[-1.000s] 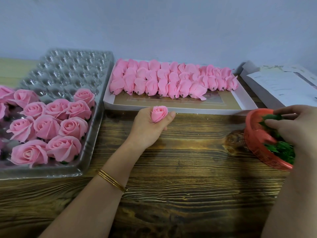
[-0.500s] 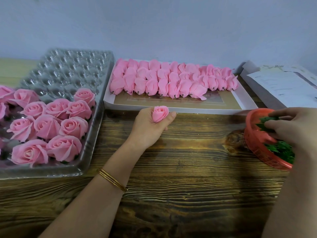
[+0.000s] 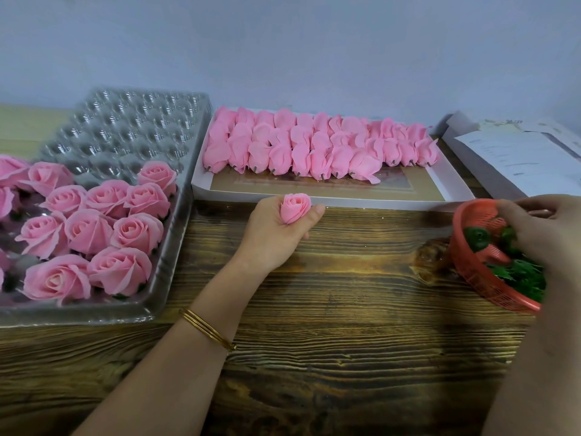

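Rosebud (image 3: 295, 208), pink, small, petals closed tight. Long axis runs near upright, leaning a little to the right; open end points up and away toward the white box (image 3: 452, 187), narrow base sunk out of sight in the fist. Sits above the front-middle of the table (image 3: 345, 294), just short of the box's near rim.

Left hand (image 3: 273, 237) grips the rosebud: fingers curled round the lower half, thumb laid along its right side, heel of the hand on the wood. Thin gold bangles (image 3: 207, 329) on that wrist.

Right hand (image 3: 534, 231) reaches into the red basket (image 3: 471, 272) at the right edge of the table, fingers bent down among the green leaves (image 3: 518, 275). Cannot tell whether it pinches one; the fingertips are hidden. A round dark green cap (image 3: 478, 237) lies just beside the fingers, against the basket's wall. The basket is tipped, its mouth facing the hand.

White box holds rows of closed pink buds (image 3: 314, 146) lying on their sides, stubs toward the near edge; near strip of the box floor bare.

Left of it, a clear plastic tray (image 3: 125, 127) with cup-shaped pockets. Opened roses (image 3: 107, 228) fill its near half, faces up, packed touching.

Papers (image 3: 518, 158) lie at the far right, behind the basket
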The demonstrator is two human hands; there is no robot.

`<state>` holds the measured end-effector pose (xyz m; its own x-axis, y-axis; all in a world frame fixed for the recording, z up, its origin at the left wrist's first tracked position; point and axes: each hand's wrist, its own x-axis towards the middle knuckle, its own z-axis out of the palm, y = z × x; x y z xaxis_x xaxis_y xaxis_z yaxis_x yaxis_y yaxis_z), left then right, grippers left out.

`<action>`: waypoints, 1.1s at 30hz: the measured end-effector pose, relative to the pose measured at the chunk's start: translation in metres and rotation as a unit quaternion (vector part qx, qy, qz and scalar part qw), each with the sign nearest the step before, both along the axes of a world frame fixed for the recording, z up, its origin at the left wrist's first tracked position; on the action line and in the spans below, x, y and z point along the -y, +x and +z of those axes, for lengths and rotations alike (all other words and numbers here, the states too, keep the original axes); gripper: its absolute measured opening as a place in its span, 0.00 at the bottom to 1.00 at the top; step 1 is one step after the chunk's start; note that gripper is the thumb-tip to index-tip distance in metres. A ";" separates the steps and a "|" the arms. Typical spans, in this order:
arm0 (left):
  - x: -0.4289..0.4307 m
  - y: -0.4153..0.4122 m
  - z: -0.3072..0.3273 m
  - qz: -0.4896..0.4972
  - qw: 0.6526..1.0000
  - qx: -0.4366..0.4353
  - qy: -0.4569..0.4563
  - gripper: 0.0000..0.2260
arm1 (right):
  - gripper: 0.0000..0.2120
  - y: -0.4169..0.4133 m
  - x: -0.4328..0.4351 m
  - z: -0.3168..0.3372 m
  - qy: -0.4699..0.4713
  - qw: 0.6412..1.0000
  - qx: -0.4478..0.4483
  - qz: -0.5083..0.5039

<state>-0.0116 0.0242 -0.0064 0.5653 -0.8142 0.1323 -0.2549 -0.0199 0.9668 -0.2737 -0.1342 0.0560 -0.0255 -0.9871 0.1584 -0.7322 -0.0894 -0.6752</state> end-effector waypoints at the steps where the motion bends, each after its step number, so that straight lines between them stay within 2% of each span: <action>1: 0.000 0.000 0.000 0.000 1.000 0.001 0.001 0.15 | 0.12 -0.001 0.001 -0.002 -0.001 1.000 0.002 0.002; 7: 0.000 0.001 0.000 0.000 1.000 0.000 0.005 0.15 | 0.15 -0.012 0.013 -0.004 -0.013 0.998 0.056 -0.008; 10: 0.000 0.001 0.000 0.001 1.000 0.001 0.005 0.15 | 0.05 0.004 -0.004 0.012 -0.027 0.989 0.148 0.015; 11: 0.000 0.001 0.001 0.002 1.000 0.000 0.006 0.15 | 0.05 0.009 -0.008 0.014 -0.030 0.982 0.182 0.033; 13: -0.001 0.000 0.002 0.002 1.000 -0.003 0.010 0.15 | 0.08 0.020 -0.014 0.016 -0.018 0.962 0.258 0.090; 16: -0.002 0.000 0.005 0.002 1.000 -0.008 0.019 0.15 | 0.09 0.038 -0.021 0.019 0.056 0.909 0.369 0.186; 20: -0.003 -0.002 0.010 0.000 0.999 -0.038 0.030 0.14 | 0.08 0.064 -0.031 0.018 0.168 0.843 0.446 0.249; 24: -0.005 -0.001 0.013 0.005 0.996 -0.083 0.017 0.16 | 0.16 0.086 -0.039 0.012 0.271 0.781 0.484 0.287; 28: -0.004 0.001 0.014 0.004 0.990 -0.138 -0.008 0.17 | 0.14 0.103 -0.047 0.003 0.354 0.740 0.488 0.298; 31: -0.003 0.002 0.013 0.018 0.983 -0.179 -0.026 0.19 | 0.09 0.115 -0.054 -0.007 0.412 0.727 0.463 0.297; 33: -0.002 0.003 0.015 0.028 0.977 -0.208 -0.028 0.20 | 0.08 0.121 -0.058 -0.013 0.434 0.737 0.419 0.304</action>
